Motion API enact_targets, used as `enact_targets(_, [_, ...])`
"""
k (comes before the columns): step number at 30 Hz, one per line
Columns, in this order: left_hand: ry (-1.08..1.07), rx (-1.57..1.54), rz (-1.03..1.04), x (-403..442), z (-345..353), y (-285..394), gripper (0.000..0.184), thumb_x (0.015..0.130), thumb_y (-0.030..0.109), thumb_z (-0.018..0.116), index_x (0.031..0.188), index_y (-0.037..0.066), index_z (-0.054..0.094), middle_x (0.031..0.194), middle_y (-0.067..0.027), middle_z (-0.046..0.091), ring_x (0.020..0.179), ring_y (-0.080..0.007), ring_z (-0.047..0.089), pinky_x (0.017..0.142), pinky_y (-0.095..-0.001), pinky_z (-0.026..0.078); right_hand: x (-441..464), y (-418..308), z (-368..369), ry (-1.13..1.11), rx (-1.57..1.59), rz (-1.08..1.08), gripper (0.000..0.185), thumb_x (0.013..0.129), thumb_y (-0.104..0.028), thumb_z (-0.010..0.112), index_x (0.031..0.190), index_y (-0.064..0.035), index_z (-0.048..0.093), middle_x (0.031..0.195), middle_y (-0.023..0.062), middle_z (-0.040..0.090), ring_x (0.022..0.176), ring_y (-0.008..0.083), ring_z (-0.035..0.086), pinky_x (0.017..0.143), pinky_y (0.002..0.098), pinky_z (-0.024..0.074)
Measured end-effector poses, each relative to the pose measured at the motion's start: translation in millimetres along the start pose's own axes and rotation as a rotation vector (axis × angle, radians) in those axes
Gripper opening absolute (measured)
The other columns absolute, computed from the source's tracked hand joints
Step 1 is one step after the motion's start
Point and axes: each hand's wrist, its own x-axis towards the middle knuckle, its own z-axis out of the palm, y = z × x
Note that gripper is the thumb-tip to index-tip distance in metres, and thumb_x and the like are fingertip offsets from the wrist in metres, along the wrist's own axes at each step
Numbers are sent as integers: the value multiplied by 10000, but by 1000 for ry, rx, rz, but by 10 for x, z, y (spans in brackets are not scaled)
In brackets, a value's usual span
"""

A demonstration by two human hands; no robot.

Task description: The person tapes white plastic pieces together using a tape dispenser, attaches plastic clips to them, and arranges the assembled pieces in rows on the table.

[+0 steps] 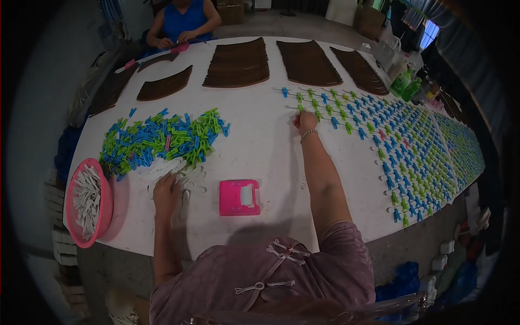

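My right hand is closed at the left end of the rows of blue and green clips, beside a green clip. Its fingertips are too small to show what they hold. Lower left, my left hand rests by pale, flat pieces at the lower edge of a heap of blue and green clips; its fingers are partly hidden and indistinct. Between my arms lies a pink holder with a white roll in it.
A pink basin of white clips stands at the table's left edge. Dark brown slatted pieces lie along the far side. A person in blue works at the far left. Green bottles stand at the far right.
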Motion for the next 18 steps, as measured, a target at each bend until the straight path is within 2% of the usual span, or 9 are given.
enact_targets(4, [-7,17,-46,-7,-67,91,293,826,142,645,1095,26,664,1198,-180,614,1074,-331,594,917,-383,467,97,-14,17,31,110,57,112,882,-48,499,791,-3,546,689,72,561,548,157,525,512,326,527])
enact_targets(6, [-90,-33,-102,-6,-110,119,334,863,161,631,1167,22,630,1260,-189,578,1140,-333,568,962,-371,449,105,-26,37,43,103,58,115,878,-42,503,781,0,546,682,72,560,542,155,522,513,322,528])
enact_targets(11, [-80,-5,-66,-29,-94,84,314,877,171,619,1158,32,638,1257,-187,578,1146,-329,564,965,-372,448,185,-34,82,55,99,74,124,867,-25,509,753,9,544,661,74,556,521,148,515,514,315,528])
enact_targets(16, [-76,-8,-53,-32,-92,26,298,876,171,620,1138,33,648,1266,-198,568,1169,-331,550,973,-381,446,93,-30,113,97,134,111,164,906,-133,553,802,-8,548,656,68,561,489,141,497,486,306,513])
enact_targets(18, [63,79,118,-31,-107,18,278,895,166,600,1135,36,653,1164,-192,612,1053,-338,588,907,-379,466,-39,17,134,41,72,70,183,912,-171,567,815,-16,547,660,65,567,486,138,496,474,298,499])
